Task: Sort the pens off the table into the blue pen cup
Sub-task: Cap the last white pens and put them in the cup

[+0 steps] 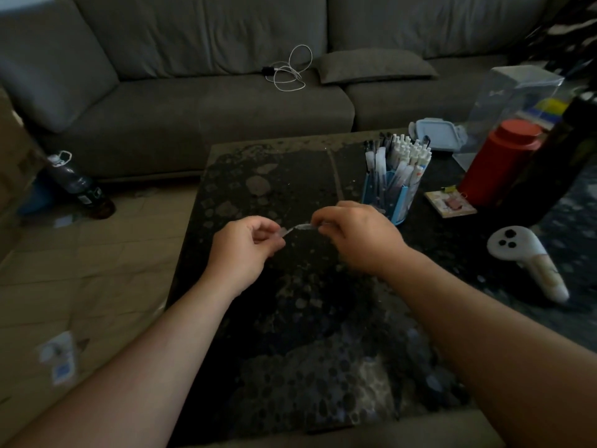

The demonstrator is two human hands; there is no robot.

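1. The table (290, 176) is lying dark and mottled beneath both hands.
2. The blue pen cup (392, 192), packed with upright pens, is standing just beyond the right hand (358, 237).
3. The right hand is pinching one end of a pale, blurred pen (298, 227) with curled fingers.
4. The left hand (245, 250) is pinching the other end.
5. The pen is running roughly left to right between the hands, above the table; which end is its tip cannot be told.

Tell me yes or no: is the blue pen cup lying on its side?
No, the blue pen cup stands upright on the table, packed with pens.
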